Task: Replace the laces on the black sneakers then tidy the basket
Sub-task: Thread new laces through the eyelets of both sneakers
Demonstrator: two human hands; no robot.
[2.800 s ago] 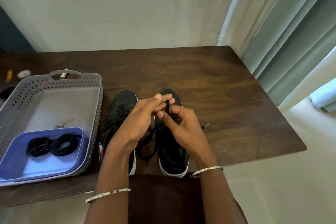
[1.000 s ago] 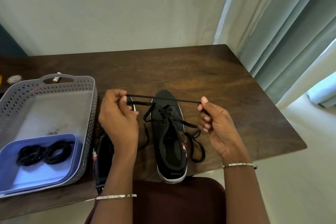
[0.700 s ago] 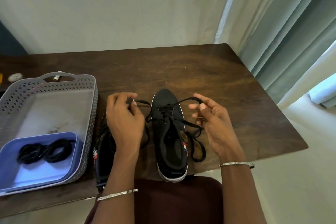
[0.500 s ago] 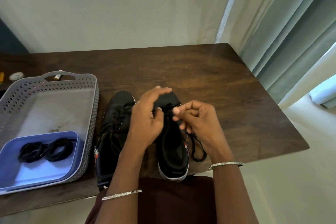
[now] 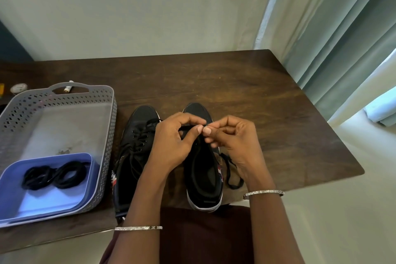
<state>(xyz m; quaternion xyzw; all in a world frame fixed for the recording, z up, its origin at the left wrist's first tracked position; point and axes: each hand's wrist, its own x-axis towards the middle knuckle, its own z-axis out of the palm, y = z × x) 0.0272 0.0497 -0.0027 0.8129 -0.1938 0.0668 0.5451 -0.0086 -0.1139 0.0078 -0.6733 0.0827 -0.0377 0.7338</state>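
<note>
**Both hands on the lace over the right sneaker**

Two black sneakers stand side by side at the near edge of the counter (image 5: 257, 100), toes pointing away. Over the right sneaker (image 5: 203, 180) the two hands meet, thumb tips nearly touching. The left hand (image 5: 171, 143) pinches the lace (image 5: 186, 127) between thumb and forefinger, and a short stretch of it shows just under the knuckles. The right hand (image 5: 233, 141) is curled, with thumb and forefinger nipped together on the same lace. A loose loop of it lies on the counter just beside that shoe's right flank. The left sneaker (image 5: 135, 156) is untouched, partly behind the left forearm, with its eyelets and a lace showing.

To the left, just beside the left sneaker, sits a grey perforated basket (image 5: 108, 135). In its near end is a blue tray (image 5: 91, 180) holding coiled black laces (image 5: 55, 174). Behind the basket handle lies a small white tube (image 5: 68, 88). Each wrist wears a thin bangle. A pale curtain (image 5: 321, 38) hangs at the right.
</note>
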